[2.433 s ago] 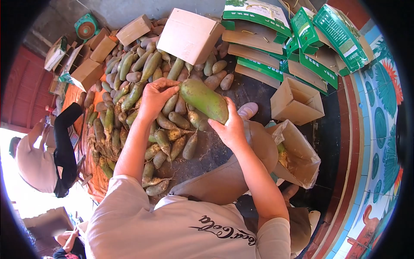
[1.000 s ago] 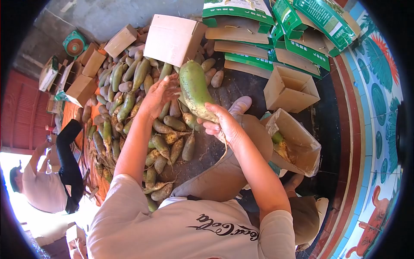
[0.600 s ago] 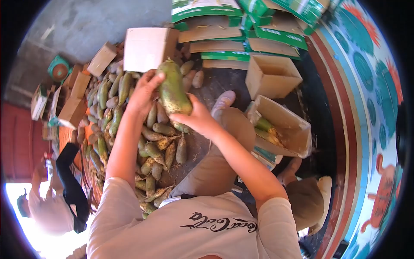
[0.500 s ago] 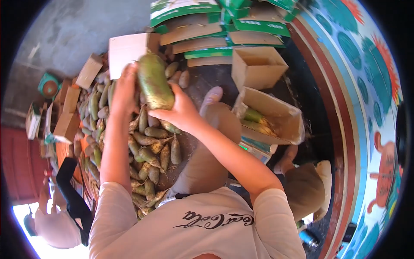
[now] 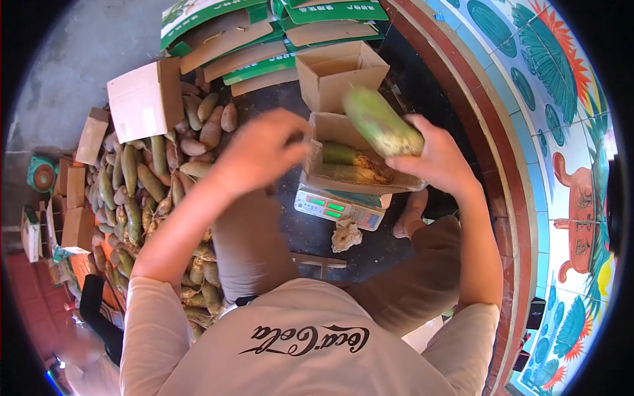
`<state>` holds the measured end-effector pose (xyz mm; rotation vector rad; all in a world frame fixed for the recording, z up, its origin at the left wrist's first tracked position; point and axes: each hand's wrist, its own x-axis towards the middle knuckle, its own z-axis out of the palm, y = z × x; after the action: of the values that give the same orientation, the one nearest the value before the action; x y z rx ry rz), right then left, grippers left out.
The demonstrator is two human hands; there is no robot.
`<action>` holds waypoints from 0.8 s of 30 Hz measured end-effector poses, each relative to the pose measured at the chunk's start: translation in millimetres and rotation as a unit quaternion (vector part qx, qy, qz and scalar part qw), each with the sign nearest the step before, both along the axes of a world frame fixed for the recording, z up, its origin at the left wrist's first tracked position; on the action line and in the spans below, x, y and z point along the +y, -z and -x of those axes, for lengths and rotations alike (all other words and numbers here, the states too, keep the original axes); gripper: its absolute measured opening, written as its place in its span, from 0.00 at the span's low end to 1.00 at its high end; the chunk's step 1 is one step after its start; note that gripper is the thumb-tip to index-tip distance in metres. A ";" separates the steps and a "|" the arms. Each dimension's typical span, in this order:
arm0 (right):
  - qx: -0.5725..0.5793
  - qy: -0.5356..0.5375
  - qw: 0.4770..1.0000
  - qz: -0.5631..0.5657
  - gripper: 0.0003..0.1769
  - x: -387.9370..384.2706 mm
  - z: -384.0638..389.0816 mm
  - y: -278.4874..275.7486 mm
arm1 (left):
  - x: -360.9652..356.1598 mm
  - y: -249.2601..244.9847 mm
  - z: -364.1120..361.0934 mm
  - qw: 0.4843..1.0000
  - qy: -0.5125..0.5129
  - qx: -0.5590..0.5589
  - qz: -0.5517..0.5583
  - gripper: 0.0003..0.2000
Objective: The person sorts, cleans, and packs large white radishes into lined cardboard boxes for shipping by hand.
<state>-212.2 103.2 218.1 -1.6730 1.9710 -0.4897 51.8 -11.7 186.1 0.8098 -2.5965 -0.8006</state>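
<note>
A large green radish [image 5: 383, 122] is in my right hand [image 5: 439, 155], gripped at its pale lower end and blurred by motion. It is tilted over an open cardboard box [image 5: 403, 178], in which a couple of green radishes [image 5: 343, 158] lie. The box rests on a digital scale [image 5: 340, 206] with lit green displays. My left hand [image 5: 267, 148], also blurred, is at the box's left edge, with a gap between its thumb and curled fingers and nothing seen in them.
A big radish pile [image 5: 142, 185] covers the floor to the left, with a closed carton [image 5: 142, 99] behind. An open carton [image 5: 340, 76] and stacked green-printed boxes [image 5: 264, 49] stand beyond the scale. Crumpled paper [image 5: 346, 235] lies in front. A tiled wall [image 5: 548, 119] runs along the right.
My hands held the radish together over the pile. Now my left hand is off it, and my right hand has carried it right, over the box. The view has turned rightward.
</note>
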 end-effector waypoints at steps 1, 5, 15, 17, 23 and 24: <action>0.055 0.017 0.997 -0.042 0.38 5.9 10.2 7.4 | 7.3 20.0 16.4 0.997 0.050 -0.054 0.007 0.17; 0.192 -0.009 0.966 -0.174 0.36 8.7 34.2 46.6 | 32.9 94.1 69.8 0.976 0.122 -0.169 -0.054 0.25; 0.315 -0.110 0.915 -0.226 0.23 -35.9 23.2 174.6 | 48.2 126.3 83.4 0.928 0.186 -0.315 -0.076 0.26; 0.321 -0.093 0.906 -0.258 0.23 -30.1 35.0 212.9 | 49.2 123.6 84.4 0.927 0.182 -0.317 -0.077 0.26; 0.411 -0.131 0.862 -0.268 0.17 -23.0 38.3 236.5 | 53.4 121.6 81.1 0.930 0.180 -0.309 -0.088 0.26; 0.441 -0.158 0.846 -0.253 0.15 -24.5 38.2 237.2 | 52.7 121.5 81.0 0.929 0.180 -0.310 -0.091 0.26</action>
<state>-250.4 78.7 -19.1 -1.9489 2.0154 1.0254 -29.2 41.1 64.6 0.7303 -3.3438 -1.0299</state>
